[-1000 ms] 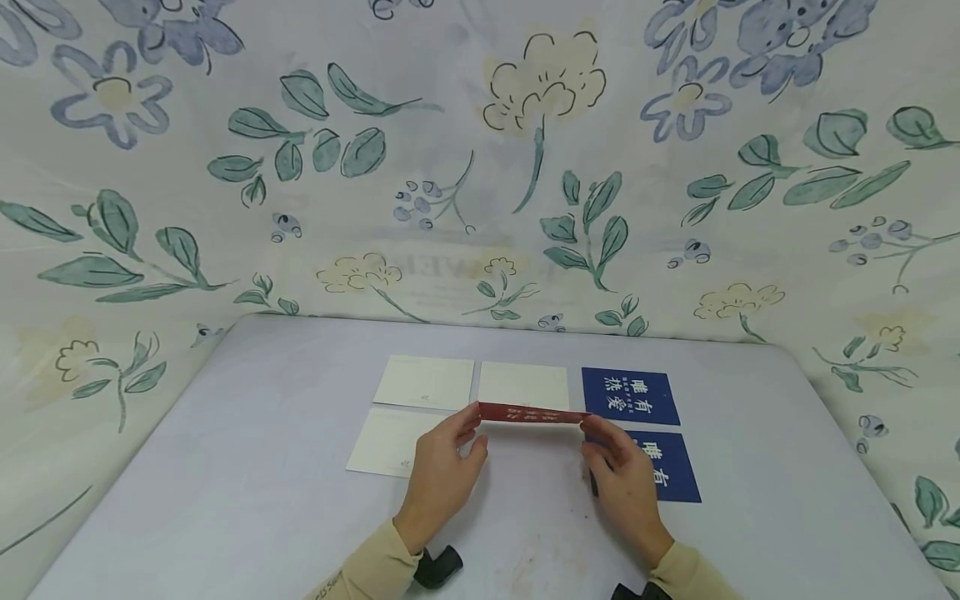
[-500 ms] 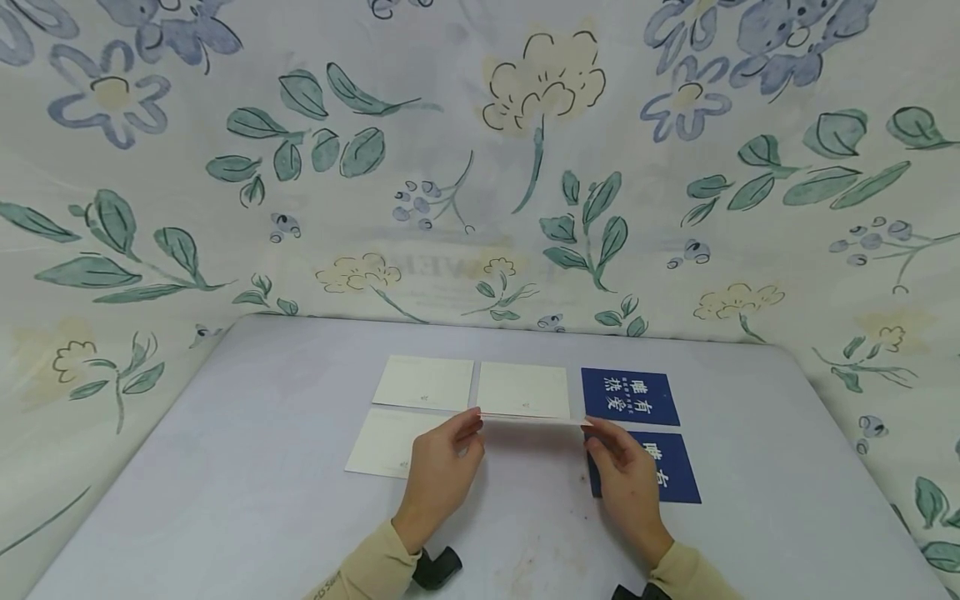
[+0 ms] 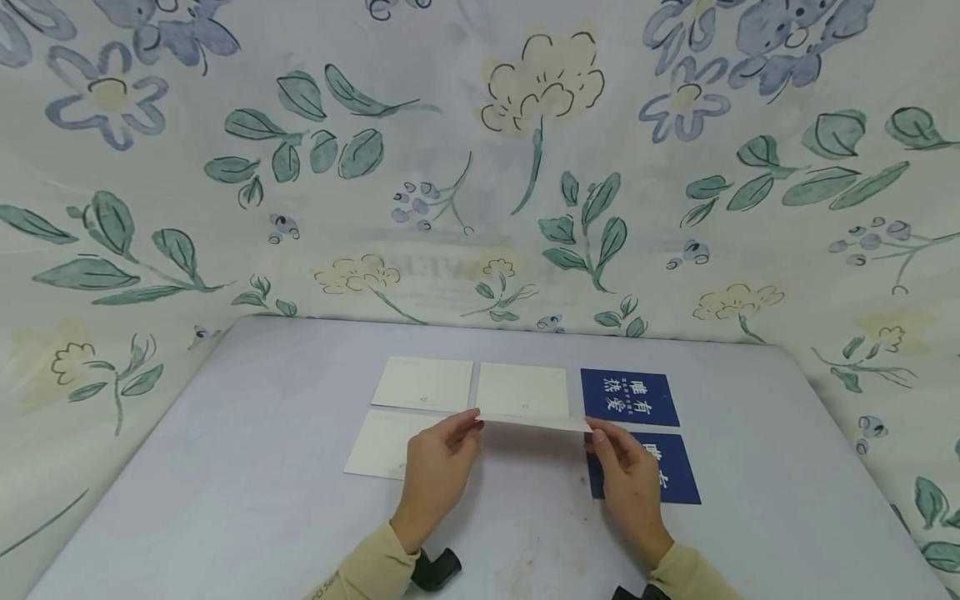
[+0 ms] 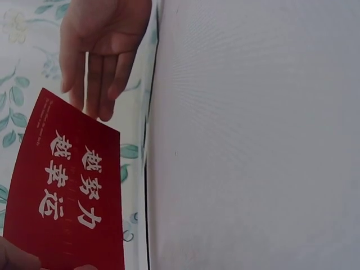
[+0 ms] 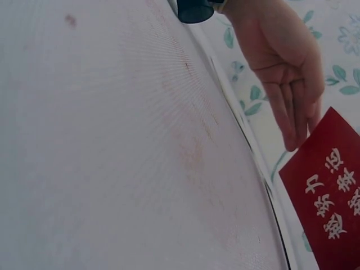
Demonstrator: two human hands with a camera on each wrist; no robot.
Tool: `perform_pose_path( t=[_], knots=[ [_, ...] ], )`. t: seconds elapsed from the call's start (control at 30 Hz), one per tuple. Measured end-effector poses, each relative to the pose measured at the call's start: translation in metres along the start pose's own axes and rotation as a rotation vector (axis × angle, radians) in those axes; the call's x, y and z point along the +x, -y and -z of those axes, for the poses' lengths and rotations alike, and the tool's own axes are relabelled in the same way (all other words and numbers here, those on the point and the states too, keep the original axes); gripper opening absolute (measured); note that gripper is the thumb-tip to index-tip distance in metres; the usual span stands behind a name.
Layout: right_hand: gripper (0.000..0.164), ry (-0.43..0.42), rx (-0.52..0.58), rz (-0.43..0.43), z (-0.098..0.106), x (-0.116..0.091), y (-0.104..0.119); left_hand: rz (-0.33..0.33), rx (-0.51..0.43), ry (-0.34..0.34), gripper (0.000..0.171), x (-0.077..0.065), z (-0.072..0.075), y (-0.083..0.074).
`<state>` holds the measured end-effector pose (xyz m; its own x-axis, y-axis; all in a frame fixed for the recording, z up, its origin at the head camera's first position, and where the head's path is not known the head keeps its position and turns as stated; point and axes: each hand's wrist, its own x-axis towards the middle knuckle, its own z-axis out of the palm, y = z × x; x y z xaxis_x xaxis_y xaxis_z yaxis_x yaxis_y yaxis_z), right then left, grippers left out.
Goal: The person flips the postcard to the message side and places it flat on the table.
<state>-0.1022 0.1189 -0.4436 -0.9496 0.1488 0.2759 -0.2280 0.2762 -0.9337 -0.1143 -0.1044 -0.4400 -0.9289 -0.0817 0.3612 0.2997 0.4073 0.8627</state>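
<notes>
My left hand [image 3: 438, 471] and right hand [image 3: 633, 487] pinch opposite ends of one card [image 3: 534, 423], held above the table between them. In the head view it is seen almost edge-on, as a thin pale strip. Its red face [image 4: 67, 185] with white Chinese characters shows in the left wrist view, where left fingers [image 4: 17, 256] grip the near end. The right wrist view also shows the red card [image 5: 326, 185]. Behind my left hand lies a cream card [image 3: 378, 442], partly covered. A dark blue card [image 3: 678, 475] lies partly behind my right hand.
Two cream cards lie farther back, one at left [image 3: 423, 382] and one at centre [image 3: 522, 389]. Another blue card [image 3: 630, 396] with white characters is at the back right. The white table [image 3: 225, 467] meets a flowered cloth [image 3: 480, 167] behind it.
The held card has tilted: its red lettered face showed in the head view a second ago, and now a pale strip shows instead. Both hands keep their grip and have barely shifted.
</notes>
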Motion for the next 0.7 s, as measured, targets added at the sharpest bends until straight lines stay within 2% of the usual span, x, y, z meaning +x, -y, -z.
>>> perform_pose_path(
  t=[0.07, 0.2, 0.4, 0.53, 0.7],
  knots=[
    [0.025, -0.010, -0.013, -0.005, 0.000, -0.001, 0.006, 0.007, -0.031, -0.003, 0.024, 0.000, 0.000, 0.001],
    [0.024, -0.022, -0.002, 0.005, 0.000, 0.000, 0.003, 0.059, -0.106, 0.007, 0.021, 0.001, 0.001, 0.002],
    [0.024, -0.019, 0.035, 0.022, 0.000, 0.003, -0.026, 0.149, -0.143, 0.003, 0.023, 0.002, 0.003, 0.000],
    [0.028, -0.017, 0.034, 0.013, 0.000, 0.004, -0.036, 0.183, -0.154, -0.001, 0.021, 0.002, 0.008, -0.016],
    [0.030, -0.020, 0.037, -0.007, -0.001, 0.005, -0.036, 0.168, -0.130, 0.002, 0.021, 0.002, 0.014, -0.037]
  ],
)
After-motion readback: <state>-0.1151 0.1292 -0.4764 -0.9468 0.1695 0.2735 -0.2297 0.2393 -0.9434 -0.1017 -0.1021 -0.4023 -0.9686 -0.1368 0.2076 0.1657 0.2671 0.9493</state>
